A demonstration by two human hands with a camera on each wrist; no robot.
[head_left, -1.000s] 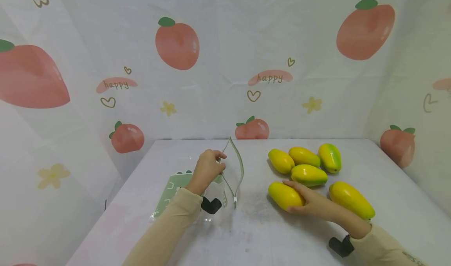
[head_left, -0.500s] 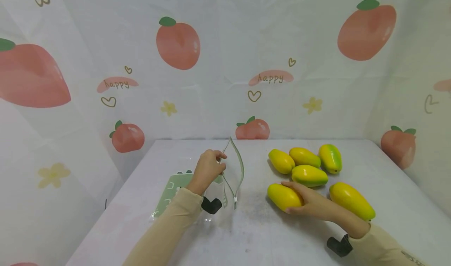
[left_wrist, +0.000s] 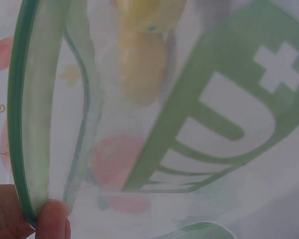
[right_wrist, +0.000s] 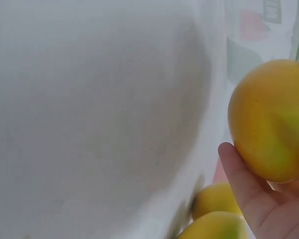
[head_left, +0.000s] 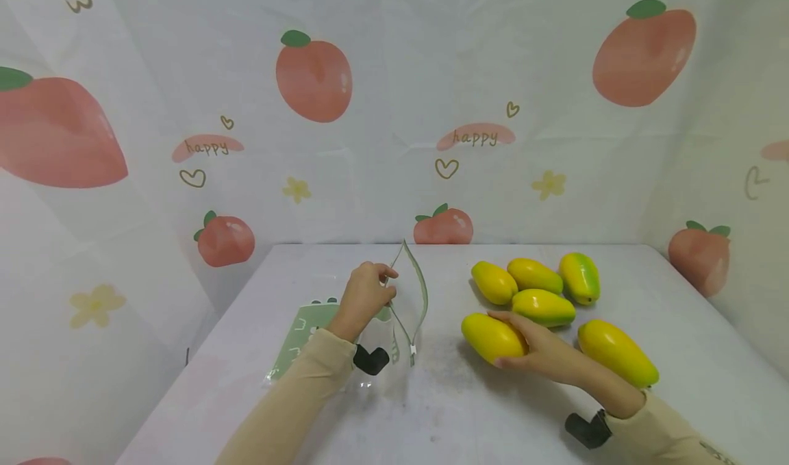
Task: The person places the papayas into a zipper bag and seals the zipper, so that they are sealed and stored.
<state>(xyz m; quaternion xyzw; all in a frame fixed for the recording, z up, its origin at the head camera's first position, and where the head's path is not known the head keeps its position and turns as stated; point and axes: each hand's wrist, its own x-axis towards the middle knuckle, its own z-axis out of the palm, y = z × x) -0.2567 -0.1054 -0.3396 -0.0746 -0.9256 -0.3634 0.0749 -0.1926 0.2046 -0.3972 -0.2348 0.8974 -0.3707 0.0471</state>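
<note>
In the head view my left hand (head_left: 364, 297) pinches the near rim of a clear zip bag (head_left: 422, 294) with green print, whose mouth gapes toward the right. The left wrist view shows the thumb and a finger on the bag's green zip edge (left_wrist: 16, 99). My right hand (head_left: 539, 348) grips a yellow mango (head_left: 490, 337), fingers over its far side and thumb along its near side. The right wrist view shows this mango (right_wrist: 271, 122) raised off the white surface, its far end partly cut off by the frame.
Several other yellow-green mangoes lie to the right: one mango (head_left: 616, 352) beside the right wrist and a cluster with a mango (head_left: 542, 307) in front. A white table (head_left: 456, 424) carries everything, with a fruit-print cloth (head_left: 382, 191) behind.
My right hand has shifted slightly left and up with the mango, toward the bag's mouth. My left hand and the bag have stayed nearly still.
</note>
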